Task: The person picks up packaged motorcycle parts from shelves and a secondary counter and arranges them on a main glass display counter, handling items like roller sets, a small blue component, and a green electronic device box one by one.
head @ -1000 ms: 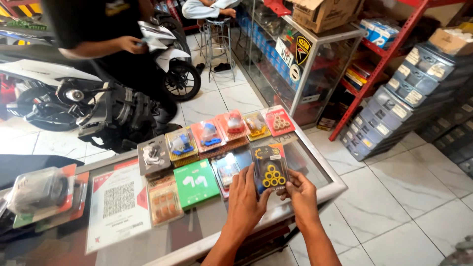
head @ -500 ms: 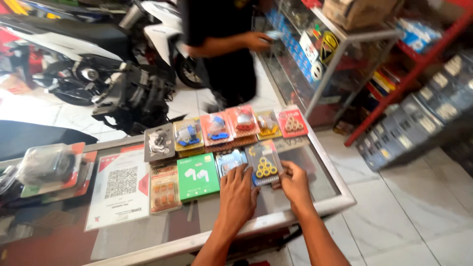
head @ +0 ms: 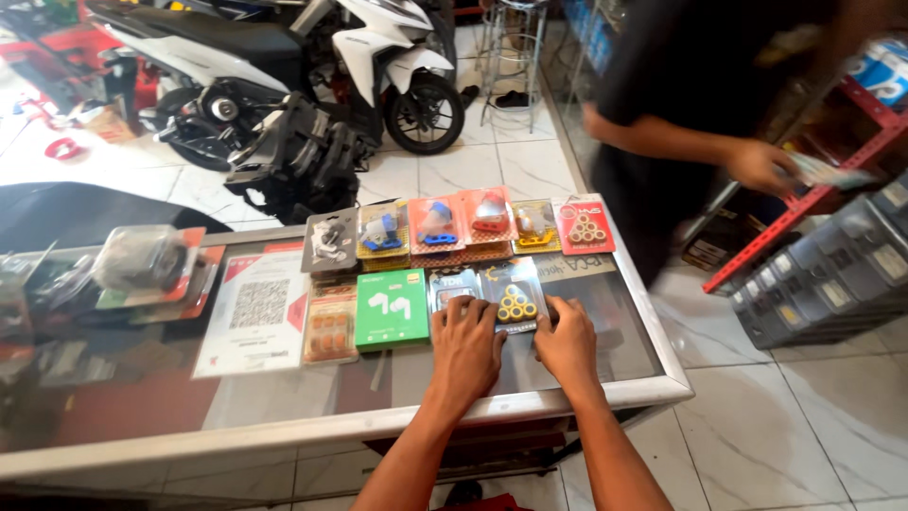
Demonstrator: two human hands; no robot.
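Observation:
A dark blister pack with yellow rollers (head: 514,295) lies flat on the glass counter (head: 605,374). My left hand (head: 465,348) rests on the glass at the pack's lower left corner, fingers spread over a neighbouring blue pack (head: 451,285). My right hand (head: 567,343) touches the roller pack's lower right edge. To the left lie a green box (head: 391,308) and an orange pack (head: 332,322). A back row holds a grey pack (head: 330,240), several orange and yellow blister packs, and a red roller pack (head: 584,225).
A white printed sheet (head: 255,310) and bagged parts (head: 147,263) lie on the counter's left. Another person in black (head: 700,104) passes on the right, holding something. A white scooter (head: 312,57) stands behind. Red shelving with grey bins (head: 823,274) is at right.
The roller pack went from held upright in both hands to lying flat on the glass beside the blue pack. The person in black walked from left to right behind the counter.

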